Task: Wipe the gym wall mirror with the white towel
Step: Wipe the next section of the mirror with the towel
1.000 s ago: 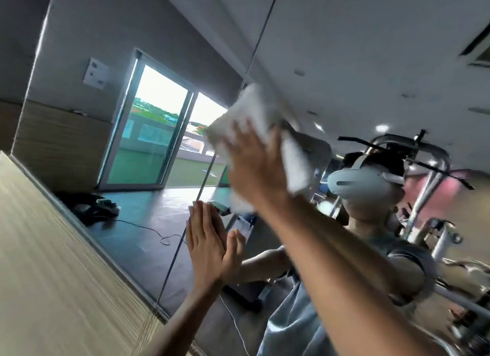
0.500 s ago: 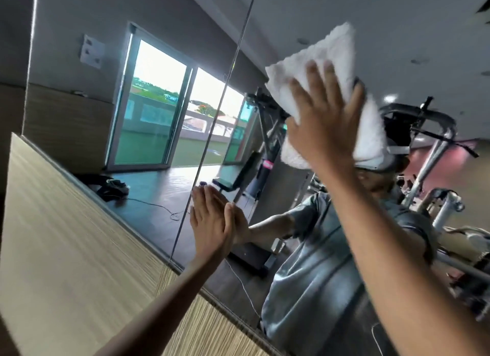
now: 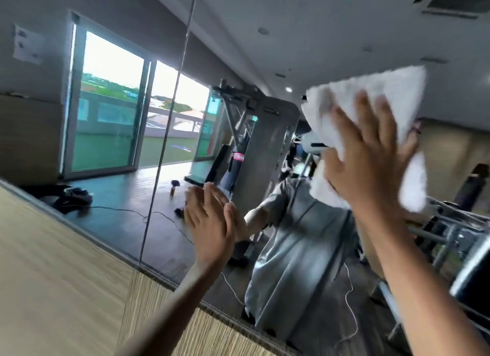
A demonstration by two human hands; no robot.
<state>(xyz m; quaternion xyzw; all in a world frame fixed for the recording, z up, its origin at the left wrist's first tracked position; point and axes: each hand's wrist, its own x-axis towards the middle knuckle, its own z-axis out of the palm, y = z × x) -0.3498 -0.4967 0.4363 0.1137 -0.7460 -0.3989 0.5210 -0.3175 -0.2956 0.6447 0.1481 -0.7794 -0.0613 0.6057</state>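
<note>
White towel [image 3: 400,98] pressed flat against the gym wall mirror [image 3: 265,50], high on the glass at the upper right of the view. Its lower right edge is blurred. Right hand [image 3: 371,164] lies over the towel's middle, back of the hand to the camera, fingers [image 3: 363,109] straight and splayed. Grip released, nothing clenched, palm pushing cloth to glass. Towel corners stick out above and to the right of the hand.

Left hand [image 3: 209,223] sits lower and to the left, well apart from the towel. Palm flat on the bare mirror, fingers straight and close together, meeting their own reflection. Grip released here too, holding nothing.

Mirror is in panels, with a vertical seam [image 3: 169,117] standing left of the left hand. Below the glass, a wood-grain wall panel [image 3: 53,276].

In the reflection:
- person in a grey shirt [image 3: 297,249] (head behind the towel)
- grey weight machine [image 3: 265,133] behind the person
- sliding glass doors [image 3: 114,117] with green outside
- dark heap [image 3: 69,196] on the floor by the doors, with a thin cable [image 3: 119,211] running across the floor beside it
- paper notice [image 3: 26,48] on the wall
- ceiling vent [image 3: 456,0] at top right
</note>
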